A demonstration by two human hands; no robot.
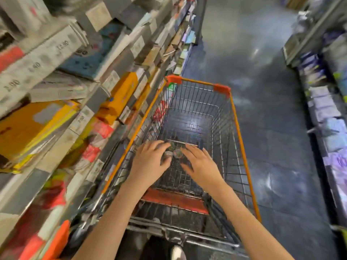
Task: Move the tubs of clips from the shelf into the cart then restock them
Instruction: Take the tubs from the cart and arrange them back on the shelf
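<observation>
Store aisle, view blurred by motion. Wire shopping cart [237, 132] with orange rim trim stands alongside the shelf [78, 117] on the left.

Both arms reach down into the cart basket, over its near end. Between the two hands sit a few small round tubs of clips [173, 150], clear-looking, clustered together; exact count hard to tell, perhaps three.

Left hand [150, 160]: fingers curled around the left side of the cluster, thumb tucked under one tub, holding it.

Right hand [201, 162]: fingers spread fairly wide and mostly straight, fingertips touching the right side of the cluster; not closed around anything.

Whether the tubs rest on the basket floor or are held above it, cannot tell.

Shelf carries yellow and orange packs [120, 96] and price labels [82, 117]. Dark glossy floor [262, 76] to the right, with another stocked shelf [323, 102] beyond it. A shoe [177, 252] shows at the bottom edge.
</observation>
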